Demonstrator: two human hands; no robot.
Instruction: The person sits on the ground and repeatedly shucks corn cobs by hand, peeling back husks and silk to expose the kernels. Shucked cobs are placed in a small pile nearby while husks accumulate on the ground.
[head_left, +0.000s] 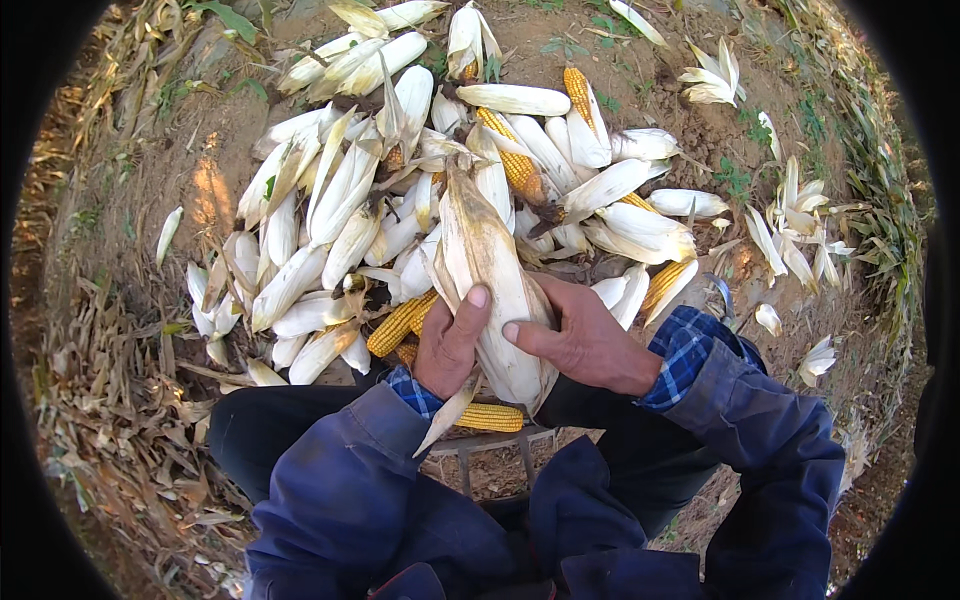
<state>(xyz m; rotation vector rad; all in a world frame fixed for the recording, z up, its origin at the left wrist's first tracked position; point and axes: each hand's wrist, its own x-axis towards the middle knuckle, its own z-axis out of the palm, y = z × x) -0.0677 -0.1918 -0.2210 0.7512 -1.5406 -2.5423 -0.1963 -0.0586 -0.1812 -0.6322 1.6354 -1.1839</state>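
Between my two hands is a large ear of corn (495, 300) in its dry, pale husk, tip pointing away from me. My left hand (452, 341) grips its left side, thumb pressed on the husk. From the right, my right hand (589, 334) holds it with the thumb across the front. A strip of husk (450, 416) hangs loose below my left hand. Bare yellow cobs (401, 326) lie just left of that hand, and another yellow cob (489, 418) rests below the held ear. Behind it spreads a heap of husked ears (337, 187), some with kernels showing.
Torn husk leaves (802, 217) lie scattered on the soil at right. A curved metal blade (721, 296) shows beside my right cuff. Dry stalks and leaves (112, 420) cover the ground at left. Metal bars (495, 450) run between my legs.
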